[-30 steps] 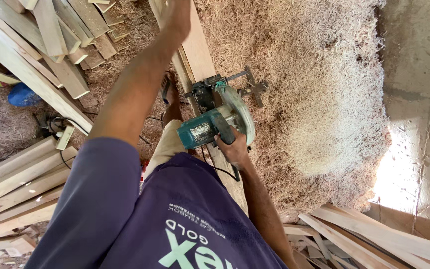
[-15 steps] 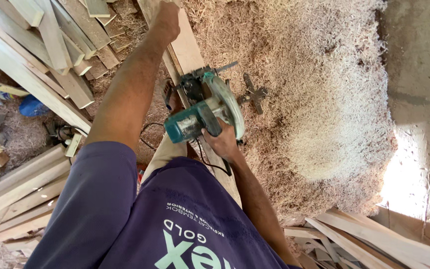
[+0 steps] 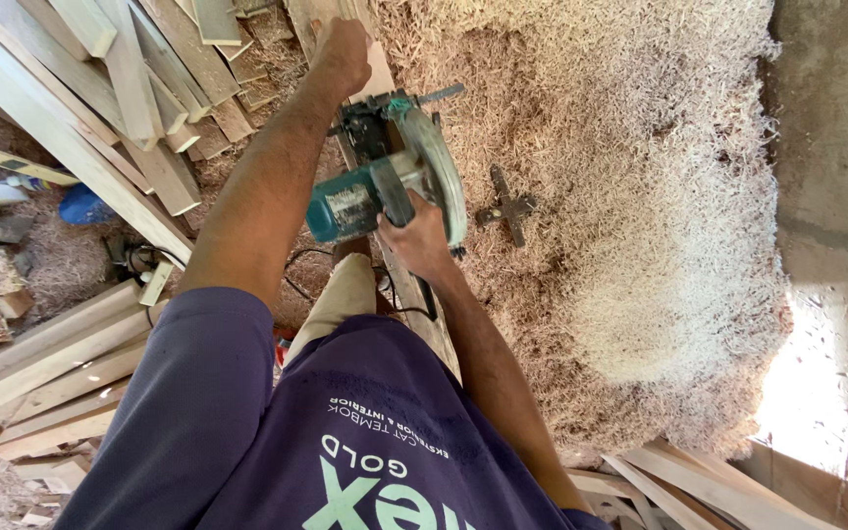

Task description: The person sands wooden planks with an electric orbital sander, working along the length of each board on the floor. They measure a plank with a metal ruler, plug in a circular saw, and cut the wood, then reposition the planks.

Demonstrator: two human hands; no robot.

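Observation:
My right hand [image 3: 414,240] grips the handle of a teal circular saw [image 3: 360,201]. The saw rests on a long narrow wooden plank [image 3: 377,74] that runs away from me. Its round blade guard [image 3: 441,177] sits on the right side of the plank. My left hand [image 3: 344,54] presses down on the plank just beyond the saw. My purple shirt and light trousers fill the bottom of the view, and the near end of the plank is hidden behind my right arm.
A big heap of sawdust and shavings [image 3: 630,196] lies to the right, with a small cross-shaped metal piece [image 3: 507,208] on it. Stacked planks lie at upper left [image 3: 100,88], lower left [image 3: 41,363] and bottom right [image 3: 699,481]. Bare concrete [image 3: 836,147] borders the right.
The saw has slid forward along the plank, away from me and closer to my left hand. The left hand stays pressed on the plank.

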